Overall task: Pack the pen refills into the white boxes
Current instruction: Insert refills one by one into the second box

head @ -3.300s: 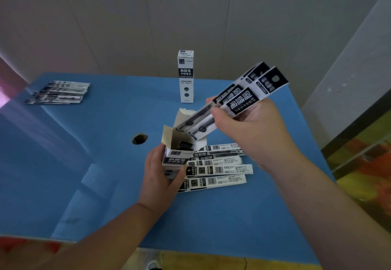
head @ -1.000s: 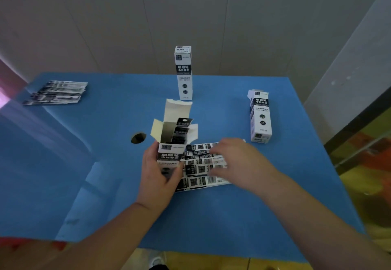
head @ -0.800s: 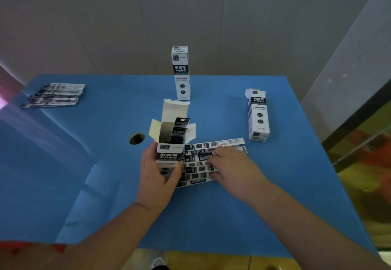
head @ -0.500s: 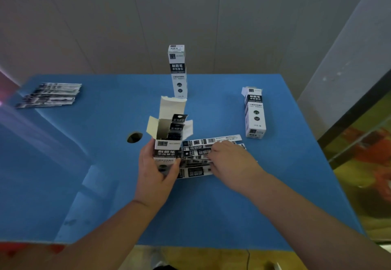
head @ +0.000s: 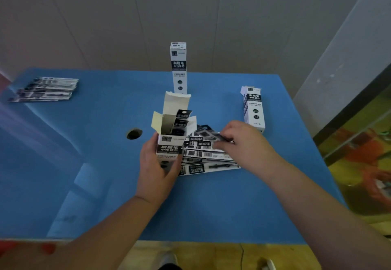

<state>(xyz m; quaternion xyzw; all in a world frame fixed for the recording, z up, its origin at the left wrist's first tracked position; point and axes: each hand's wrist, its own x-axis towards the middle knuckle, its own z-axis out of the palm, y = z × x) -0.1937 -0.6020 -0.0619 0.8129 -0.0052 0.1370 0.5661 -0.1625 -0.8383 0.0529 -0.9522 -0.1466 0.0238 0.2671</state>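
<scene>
An open white box (head: 169, 143) stands upright at the table's middle, flaps up, with dark refill packet tops sticking out of it. My left hand (head: 155, 168) grips its lower part. Just to its right lies a fanned pile of refill packets (head: 208, 157) on the blue table (head: 105, 164). My right hand (head: 243, 143) is over the pile and pinches the end of a packet (head: 208, 134), raised off the pile and blurred. Two more white boxes stand upright: one at the back centre (head: 179, 67), one at the right (head: 253, 109).
A second stack of refill packets (head: 45, 89) lies at the far left of the table. A round hole (head: 134, 133) sits in the tabletop left of the open box. A wall runs behind the table; the near edge is below my forearms.
My right hand put packets into the open box, then came down on the pile. It now lifts a packet's end off the pile. My left hand keeps holding the box.
</scene>
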